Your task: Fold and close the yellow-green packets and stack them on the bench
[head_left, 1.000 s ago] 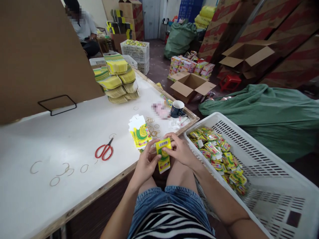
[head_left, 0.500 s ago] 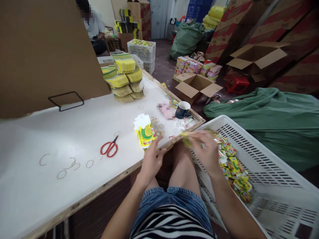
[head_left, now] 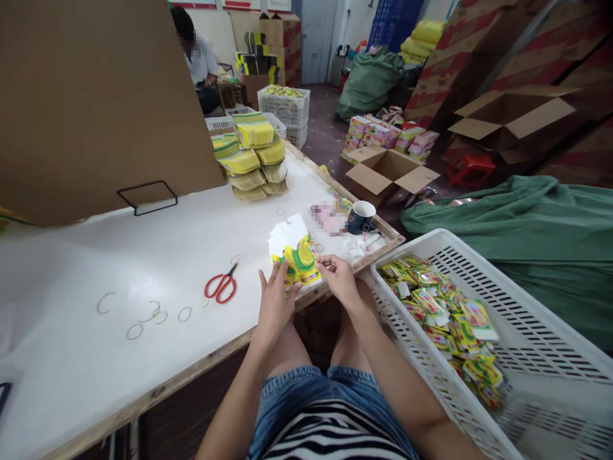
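A small pile of flat printed cartons (head_left: 299, 255), yellow and green with white flaps, lies near the table's front edge. My left hand (head_left: 276, 297) touches its lower left side, with the fingers apart. At the pile's right edge, my right hand (head_left: 339, 278) pinches the side of a carton between thumb and fingertips. Red-handled scissors (head_left: 221, 286) lie to the left on the white table (head_left: 191, 255). Beside my right arm stands a white plastic crate (head_left: 541, 322), partly filled with small yellow folded packets (head_left: 443, 300).
Stacked bundles of yellow cartons (head_left: 258, 156) stand farther back, beside a large cardboard panel (head_left: 105, 96). A dark mug (head_left: 360, 217) sits near the right corner. Rubber bands (head_left: 184, 314) are scattered at left. Beyond are an open box (head_left: 390, 169), green sacks (head_left: 527, 223) and a seated person (head_left: 198, 61).
My right hand has moved left from the crate's edge to the carton pile, and the yellow packet it held is out of it. My left hand has come onto the pile. The view has shifted slightly.
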`<action>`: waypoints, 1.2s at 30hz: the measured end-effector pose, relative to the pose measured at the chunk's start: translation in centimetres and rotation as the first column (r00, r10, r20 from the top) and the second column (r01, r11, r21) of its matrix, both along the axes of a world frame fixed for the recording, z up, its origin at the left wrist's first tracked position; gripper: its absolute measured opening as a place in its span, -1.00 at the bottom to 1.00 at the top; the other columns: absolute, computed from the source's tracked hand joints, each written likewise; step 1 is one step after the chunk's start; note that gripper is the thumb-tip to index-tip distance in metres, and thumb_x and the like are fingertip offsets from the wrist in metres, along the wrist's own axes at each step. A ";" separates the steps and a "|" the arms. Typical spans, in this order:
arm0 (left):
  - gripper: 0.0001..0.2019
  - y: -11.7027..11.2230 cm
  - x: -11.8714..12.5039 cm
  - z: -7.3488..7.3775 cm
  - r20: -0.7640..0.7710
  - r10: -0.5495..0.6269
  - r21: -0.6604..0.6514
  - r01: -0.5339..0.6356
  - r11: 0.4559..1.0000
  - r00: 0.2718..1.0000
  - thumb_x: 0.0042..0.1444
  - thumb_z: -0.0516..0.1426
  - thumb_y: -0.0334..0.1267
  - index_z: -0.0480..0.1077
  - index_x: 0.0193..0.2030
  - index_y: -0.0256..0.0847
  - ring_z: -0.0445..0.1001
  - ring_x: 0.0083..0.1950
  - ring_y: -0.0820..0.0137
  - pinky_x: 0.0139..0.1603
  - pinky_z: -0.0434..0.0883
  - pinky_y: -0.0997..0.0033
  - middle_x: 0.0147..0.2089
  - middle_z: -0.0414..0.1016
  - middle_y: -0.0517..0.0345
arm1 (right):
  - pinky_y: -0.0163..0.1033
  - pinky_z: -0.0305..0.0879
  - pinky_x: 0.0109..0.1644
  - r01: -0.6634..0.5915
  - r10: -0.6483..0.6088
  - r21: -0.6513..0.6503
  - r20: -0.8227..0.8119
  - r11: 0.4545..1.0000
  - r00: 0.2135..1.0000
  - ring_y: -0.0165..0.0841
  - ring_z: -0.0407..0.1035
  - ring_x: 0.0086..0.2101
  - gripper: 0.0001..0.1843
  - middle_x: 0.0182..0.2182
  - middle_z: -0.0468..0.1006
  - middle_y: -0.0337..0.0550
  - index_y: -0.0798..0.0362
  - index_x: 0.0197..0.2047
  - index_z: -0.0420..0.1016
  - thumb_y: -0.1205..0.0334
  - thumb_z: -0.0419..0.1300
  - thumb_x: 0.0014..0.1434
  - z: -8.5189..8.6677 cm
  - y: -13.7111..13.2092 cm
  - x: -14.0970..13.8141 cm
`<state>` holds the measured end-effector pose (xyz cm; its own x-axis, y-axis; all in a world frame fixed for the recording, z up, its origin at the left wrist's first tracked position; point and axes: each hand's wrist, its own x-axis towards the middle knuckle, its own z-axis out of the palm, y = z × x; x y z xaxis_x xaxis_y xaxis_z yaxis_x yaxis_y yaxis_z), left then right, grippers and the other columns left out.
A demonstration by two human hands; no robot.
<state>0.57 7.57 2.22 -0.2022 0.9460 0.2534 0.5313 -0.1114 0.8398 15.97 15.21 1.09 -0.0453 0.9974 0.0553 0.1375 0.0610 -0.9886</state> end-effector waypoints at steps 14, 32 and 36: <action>-0.57 -1.5 3.1 2.2 0.902 -0.250 0.098 0.397 0.913 0.353 -0.04 0.34 -0.04 0.53 -0.09 -0.26 0.55 0.03 0.07 0.07 0.45 0.14 -0.15 0.64 -0.05 | -0.10 0.44 -0.06 -0.171 0.146 -0.072 -0.264 0.983 0.953 -0.22 0.51 -0.25 -0.74 -0.35 0.64 -0.14 0.03 -0.32 0.60 0.03 0.38 0.01 4.1 -7.5 2.2; -0.65 -1.9 2.8 2.6 0.927 -0.256 0.138 0.385 0.912 0.273 -0.11 0.37 -0.03 0.54 -0.30 -0.27 0.60 -0.08 0.11 -0.03 0.49 0.21 -0.29 0.66 -0.01 | -0.16 0.44 -0.12 -0.145 0.129 -0.072 -0.183 0.987 0.974 -0.23 0.50 -0.25 -0.64 -0.27 0.63 -0.07 0.07 -0.17 0.53 -0.02 0.30 0.08 5.0 -8.6 1.9; -0.64 -2.0 2.6 2.4 0.943 -0.237 0.126 0.411 0.903 0.232 -0.07 0.36 -0.04 0.54 -0.22 -0.26 0.60 -0.07 0.13 -0.01 0.48 0.22 -0.21 0.66 -0.03 | -0.13 0.44 -0.13 -0.095 0.094 -0.019 -0.064 0.995 0.994 -0.21 0.50 -0.25 -0.70 -0.30 0.62 -0.07 0.08 -0.19 0.57 0.02 0.23 0.15 4.3 -8.7 2.2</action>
<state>3.19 5.53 4.63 0.1190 0.9929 0.0061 -0.6629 0.0749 0.7449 18.14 6.50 5.39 -0.1363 0.9899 0.0391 0.0700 0.0490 -0.9963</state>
